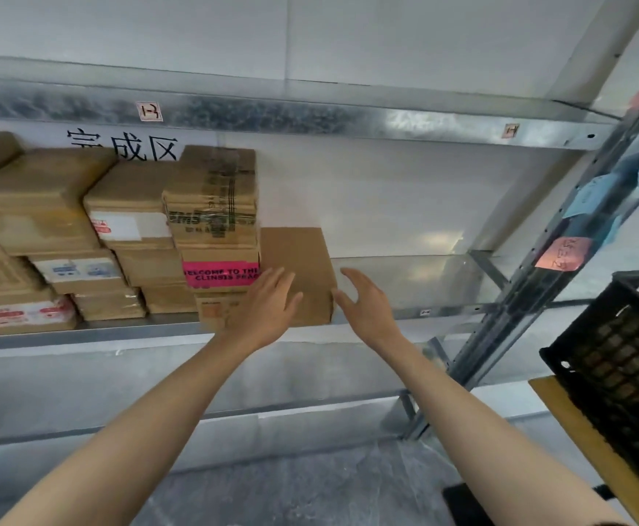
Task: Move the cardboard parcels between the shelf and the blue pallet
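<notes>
The metal shelf (424,279) spans the view. Its right half is a bare deck running to the slanted upright post (538,282), so there is open room to the right of the parcels. The left half is packed with stacked cardboard parcels (63,222), piled three or four high up to the front lip; the leftmost ones are cut off by the frame. At the lower right a black crate (614,358) sits on a tan board (576,430), both partly out of frame.

A plain brown box (302,260) stands at the right end of the row, touching the tall stack beside it, with its front face at the shelf's edge. The left hand (268,309) lies flat on the box's front left corner, fingers straight, gripping nothing. The right hand (367,301) is spread open just beside the box's right side, thumb at the corner; whether it touches is unclear.

A pink label (221,275) on the tall stack is partly hidden by the left hand. The writing on a pink note (563,254) on the post is blurred.
</notes>
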